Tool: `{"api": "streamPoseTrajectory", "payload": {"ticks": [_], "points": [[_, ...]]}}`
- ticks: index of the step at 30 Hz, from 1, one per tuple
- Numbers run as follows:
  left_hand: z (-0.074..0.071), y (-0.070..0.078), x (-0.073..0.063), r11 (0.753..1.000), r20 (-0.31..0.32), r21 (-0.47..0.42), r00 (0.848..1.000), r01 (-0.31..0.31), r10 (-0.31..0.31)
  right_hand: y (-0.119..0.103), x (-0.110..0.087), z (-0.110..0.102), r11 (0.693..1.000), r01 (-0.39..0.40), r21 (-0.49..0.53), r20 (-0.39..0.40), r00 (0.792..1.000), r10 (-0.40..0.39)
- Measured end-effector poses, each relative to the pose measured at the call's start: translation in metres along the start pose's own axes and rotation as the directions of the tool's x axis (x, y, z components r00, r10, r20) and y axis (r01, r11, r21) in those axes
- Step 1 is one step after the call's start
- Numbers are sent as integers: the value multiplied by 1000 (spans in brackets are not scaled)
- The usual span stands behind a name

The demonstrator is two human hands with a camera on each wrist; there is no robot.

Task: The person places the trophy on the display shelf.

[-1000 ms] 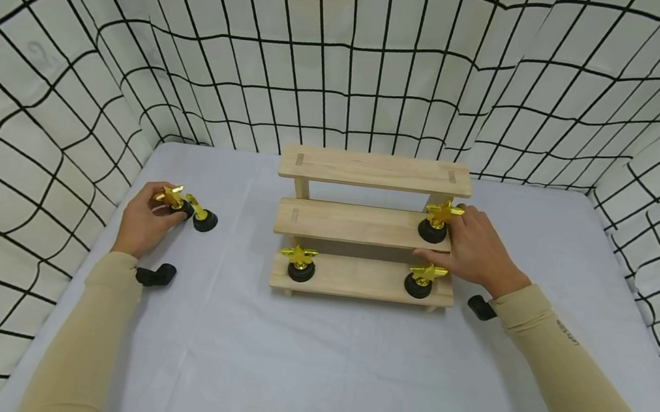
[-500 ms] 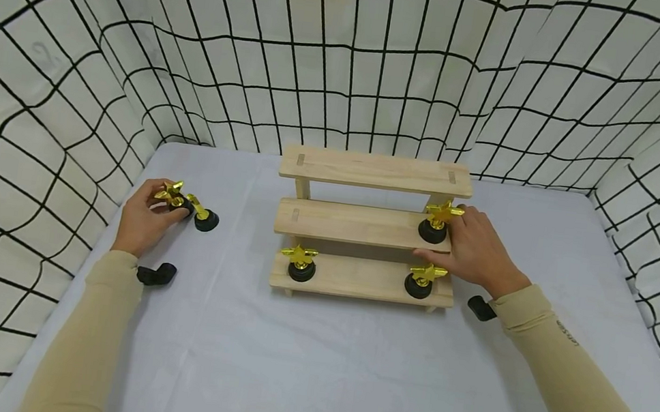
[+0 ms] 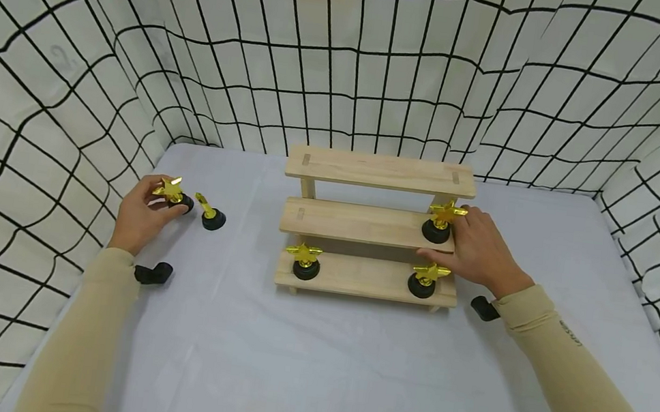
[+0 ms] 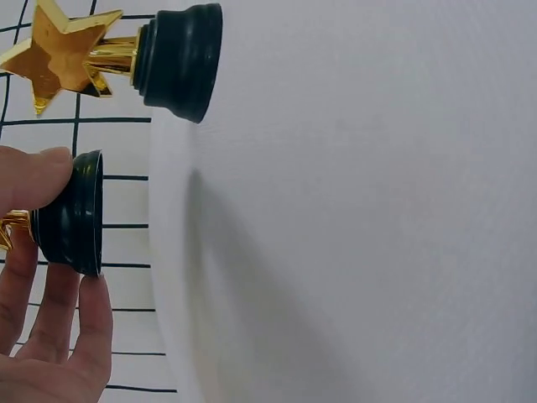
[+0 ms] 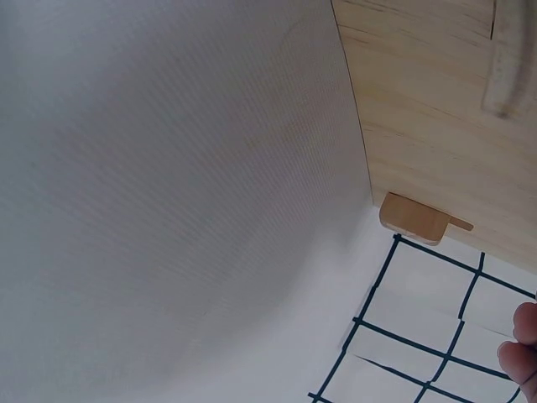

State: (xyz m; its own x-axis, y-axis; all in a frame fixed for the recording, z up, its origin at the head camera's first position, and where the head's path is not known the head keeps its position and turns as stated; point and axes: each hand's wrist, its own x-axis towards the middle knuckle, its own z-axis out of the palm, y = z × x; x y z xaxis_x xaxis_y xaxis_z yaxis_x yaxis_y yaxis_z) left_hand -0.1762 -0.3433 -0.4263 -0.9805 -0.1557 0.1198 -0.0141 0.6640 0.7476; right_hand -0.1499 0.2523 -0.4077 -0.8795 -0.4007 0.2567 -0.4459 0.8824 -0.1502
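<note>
My left hand [image 3: 142, 214] pinches a gold star trophy [image 3: 170, 190] by its black base, thumb on one side and fingers on the other. In the left wrist view this trophy's base [image 4: 71, 214] appears raised off the cloth. A second star trophy [image 3: 213, 218] stands on the table just right of it. My right hand [image 3: 482, 249] grips the right end of a three-tier wooden display stand [image 3: 359, 223], thumb along the middle board's front edge. One trophy [image 3: 437, 229] stands on that board beside my fingers. The bottom board holds two trophies, left [image 3: 305, 268] and right [image 3: 422, 286].
Black grid netting [image 3: 379, 54] over white walls encloses the back and both sides. A white cloth [image 3: 310, 368] covers the table. Black wrist camera pieces [image 3: 153, 274] stick out beside both cuffs.
The trophy in my left hand has moved slightly left and away, widening the gap to the standing one. The head view has shifted a little. My right hand stays on the stand.
</note>
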Motion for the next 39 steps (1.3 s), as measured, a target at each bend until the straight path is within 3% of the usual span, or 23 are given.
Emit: {"api": "streamPoseTrajectory", "payload": {"ticks": [5,15,24,32,39], "points": [[-7,6,-5,1000,8,26,1000,-9,9,0,0,0,1000,3,7,-10,1000,-3],[-22,21,-9,996,-20,12,996,-88,88,0,-1,1,1000,4,3,-12,1000,-4],[-32,41,-13,994,2,41,995,-102,102,0,0,1,1000,13,14,-27,1000,-13],[-34,60,-16,987,28,8,986,-163,163,2,0,2,999,29,13,-47,998,-29],[-34,77,-18,979,58,44,979,-198,195,1,0,2,999,30,11,-43,999,-30]]}}
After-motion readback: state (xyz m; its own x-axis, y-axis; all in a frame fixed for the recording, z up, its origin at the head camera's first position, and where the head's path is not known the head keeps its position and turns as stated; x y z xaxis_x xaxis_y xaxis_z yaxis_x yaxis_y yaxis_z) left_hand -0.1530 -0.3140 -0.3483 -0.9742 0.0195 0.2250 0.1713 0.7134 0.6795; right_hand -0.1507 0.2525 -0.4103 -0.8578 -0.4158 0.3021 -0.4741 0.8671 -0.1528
